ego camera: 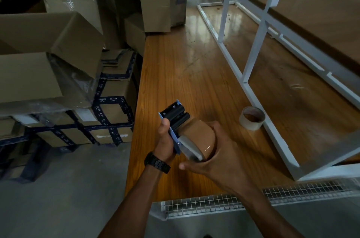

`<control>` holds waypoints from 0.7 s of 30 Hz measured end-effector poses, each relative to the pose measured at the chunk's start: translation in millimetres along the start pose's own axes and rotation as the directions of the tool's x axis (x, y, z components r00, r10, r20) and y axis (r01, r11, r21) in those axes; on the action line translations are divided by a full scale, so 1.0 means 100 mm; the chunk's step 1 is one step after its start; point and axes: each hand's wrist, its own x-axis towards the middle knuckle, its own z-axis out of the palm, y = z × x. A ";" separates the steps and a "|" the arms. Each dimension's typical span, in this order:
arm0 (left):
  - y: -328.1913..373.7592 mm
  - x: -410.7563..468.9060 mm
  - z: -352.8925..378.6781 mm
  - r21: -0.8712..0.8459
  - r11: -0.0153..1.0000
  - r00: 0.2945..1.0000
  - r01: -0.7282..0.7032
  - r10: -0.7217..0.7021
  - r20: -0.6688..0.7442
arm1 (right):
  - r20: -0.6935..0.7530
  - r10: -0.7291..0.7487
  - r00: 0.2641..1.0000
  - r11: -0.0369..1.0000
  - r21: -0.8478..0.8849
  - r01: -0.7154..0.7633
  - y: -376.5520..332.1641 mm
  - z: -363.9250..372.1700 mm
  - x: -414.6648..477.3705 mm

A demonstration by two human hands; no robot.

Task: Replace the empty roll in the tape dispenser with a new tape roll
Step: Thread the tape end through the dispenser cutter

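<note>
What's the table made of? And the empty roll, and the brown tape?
The table looks like varnished wood: grain lines run along it and window light glares off it. The empty roll is probably cardboard, a dull, pale ring. The tape seems to be plastic film, smooth with a bright glint.

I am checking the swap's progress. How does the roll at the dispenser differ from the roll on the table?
The brown tape roll is thick with glossy tape; the empty roll is only a thin pale cardboard ring. The brown tape roll sits at the tape dispenser, held by the right hand; the empty roll lies alone on the wooden table, hole up. Both are round.
</note>
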 end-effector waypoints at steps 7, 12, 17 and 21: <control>0.07 0.03 0.07 -0.059 0.996 0.997 -0.073 0.074 0.006 | -0.079 -0.090 0.993 0.995 0.022 0.092 -0.01 -0.01 -0.01; 0.08 0.02 0.08 -0.112 0.989 0.995 -0.101 0.098 -0.027 | -0.106 -0.076 0.991 0.984 0.151 0.091 -0.04 0.04 -0.06; 0.09 0.01 0.05 -0.089 0.992 0.996 -0.084 0.084 -0.009 | -0.098 -0.011 0.995 0.970 0.242 0.035 -0.03 0.04 -0.07; 0.07 0.01 0.01 -0.073 0.996 0.998 -0.058 0.058 0.000 | -0.066 0.026 0.997 0.960 0.280 -0.007 0.01 0.06 -0.10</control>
